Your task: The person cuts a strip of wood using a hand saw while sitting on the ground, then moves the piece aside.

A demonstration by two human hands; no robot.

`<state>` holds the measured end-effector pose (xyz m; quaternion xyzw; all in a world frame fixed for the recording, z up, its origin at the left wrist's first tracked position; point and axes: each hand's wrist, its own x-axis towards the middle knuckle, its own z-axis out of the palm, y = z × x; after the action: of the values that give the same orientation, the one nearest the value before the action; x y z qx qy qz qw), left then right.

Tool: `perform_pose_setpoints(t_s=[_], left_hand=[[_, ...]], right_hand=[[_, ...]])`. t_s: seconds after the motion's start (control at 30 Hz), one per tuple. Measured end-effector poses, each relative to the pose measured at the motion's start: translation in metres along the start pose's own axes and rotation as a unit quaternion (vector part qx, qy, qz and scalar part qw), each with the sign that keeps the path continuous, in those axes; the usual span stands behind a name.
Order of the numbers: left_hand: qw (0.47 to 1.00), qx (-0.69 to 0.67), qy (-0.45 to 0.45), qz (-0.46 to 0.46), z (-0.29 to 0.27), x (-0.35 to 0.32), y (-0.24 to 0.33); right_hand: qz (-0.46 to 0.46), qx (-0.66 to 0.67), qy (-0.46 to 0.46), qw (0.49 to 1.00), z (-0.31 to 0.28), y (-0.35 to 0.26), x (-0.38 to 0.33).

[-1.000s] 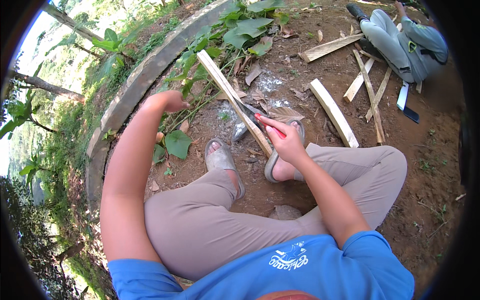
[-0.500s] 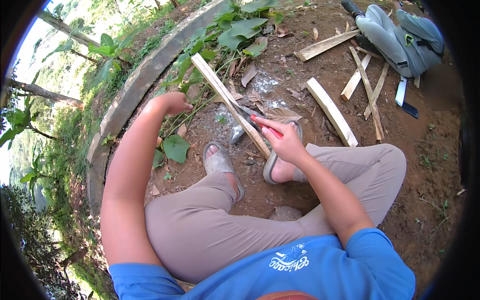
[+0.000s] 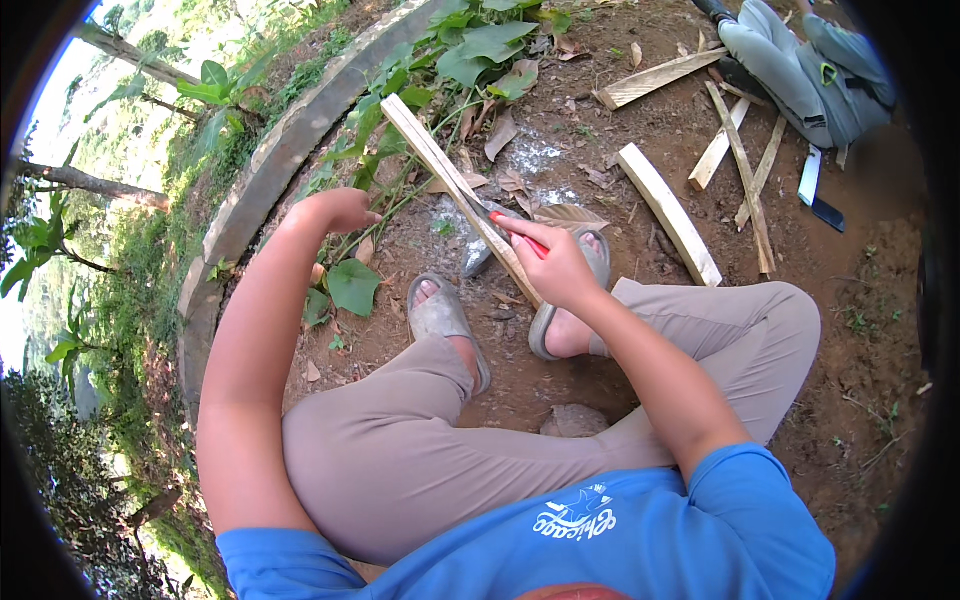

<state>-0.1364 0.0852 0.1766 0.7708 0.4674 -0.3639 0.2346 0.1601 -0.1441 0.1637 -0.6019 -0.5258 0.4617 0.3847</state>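
A long pale wood strip [image 3: 428, 150] slants across the ground ahead of me, its near end beside my right sandal [image 3: 546, 325]. My right hand [image 3: 558, 265] grips the red handle of a knife [image 3: 535, 246], whose dark narrow blade lies against the strip, partly hidden. Left of the strip and apart from it, my left hand [image 3: 340, 211] hangs with curled fingers; nothing shows in it. A grey stone [image 3: 477, 262] sits beneath the strip, close to my left sandal [image 3: 437, 308].
More pale boards [image 3: 670, 215] lie to the right. Beyond them sits another person [image 3: 830, 80], near a broad white blade with a dark handle [image 3: 811, 178]. A curved concrete edge [image 3: 255, 180] and leafy vines [image 3: 490, 50] border the left. Another stone [image 3: 573, 420] rests between my legs.
My right hand and the knife have shifted slightly up and left along the strip. The left hand stays about where it was, and the whole view has shifted a little.
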Motion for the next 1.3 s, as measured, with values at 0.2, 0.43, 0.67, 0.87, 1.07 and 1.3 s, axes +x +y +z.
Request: perform_pose_setpoints(t_s=[0.2, 0.43, 0.67, 0.87, 1.07, 1.3], left_hand=[[0.999, -0.011, 0.005, -0.048, 0.005, -0.008, -0.016], [1.0, -0.005, 0.019, -0.024, -0.007, -0.004, -0.013], [0.998, -0.023, 0.025, -0.05, 0.012, -0.017, -0.027], [0.999, -0.004, 0.012, -0.037, 0.013, -0.001, -0.031], [0.998, -0.016, 0.038, -0.042, 0.009, -0.01, -0.02], [0.998, -0.015, 0.008, -0.063, 0.005, -0.008, -0.025]], right_hand=[[-0.003, -0.005, -0.024, 1.0, -0.043, -0.057, -0.05], [-0.044, -0.001, 0.014, 0.999, 0.002, 0.01, 0.016], [0.031, -0.033, -0.062, 0.997, -0.054, -0.077, -0.041], [-0.001, 0.012, -0.028, 1.0, -0.02, -0.006, 0.015], [-0.004, -0.013, -0.038, 0.999, -0.025, -0.049, -0.032], [-0.016, 0.012, -0.012, 1.0, -0.019, -0.019, -0.026]])
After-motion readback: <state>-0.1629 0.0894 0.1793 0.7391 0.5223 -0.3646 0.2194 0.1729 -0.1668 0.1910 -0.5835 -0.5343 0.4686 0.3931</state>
